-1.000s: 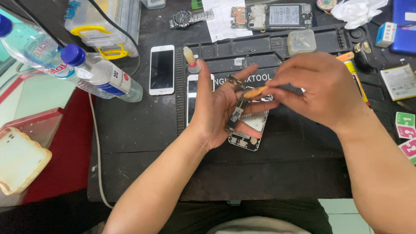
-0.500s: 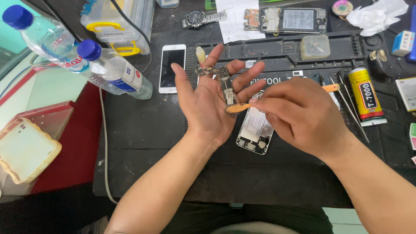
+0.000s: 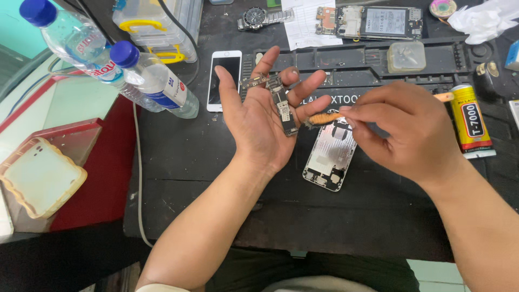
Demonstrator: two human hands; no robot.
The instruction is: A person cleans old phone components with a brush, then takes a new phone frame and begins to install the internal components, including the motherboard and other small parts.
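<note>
My left hand (image 3: 262, 116) is palm up with fingers spread, and a narrow phone circuit board (image 3: 283, 104) with a flex cable lies across its fingers. My right hand (image 3: 403, 130) pinches a small orange-handled brush (image 3: 327, 117), its bristle tip just beside the board's lower end. Under both hands a silver phone back housing (image 3: 331, 156) lies on the black work mat (image 3: 178, 157).
A white phone (image 3: 223, 80) lies face up left of my hand. Two blue-capped water bottles (image 3: 146, 78) lie at the left by a clear box with yellow latches (image 3: 157, 27). A yellow glue tube (image 3: 469, 120), an opened phone (image 3: 373, 21), a wristwatch (image 3: 258, 17) and a phone case (image 3: 38, 176) surround the mat.
My left hand has opened flatter and lifted toward the back, carrying the board. My right hand has drawn the brush away to the right, off the board.
</note>
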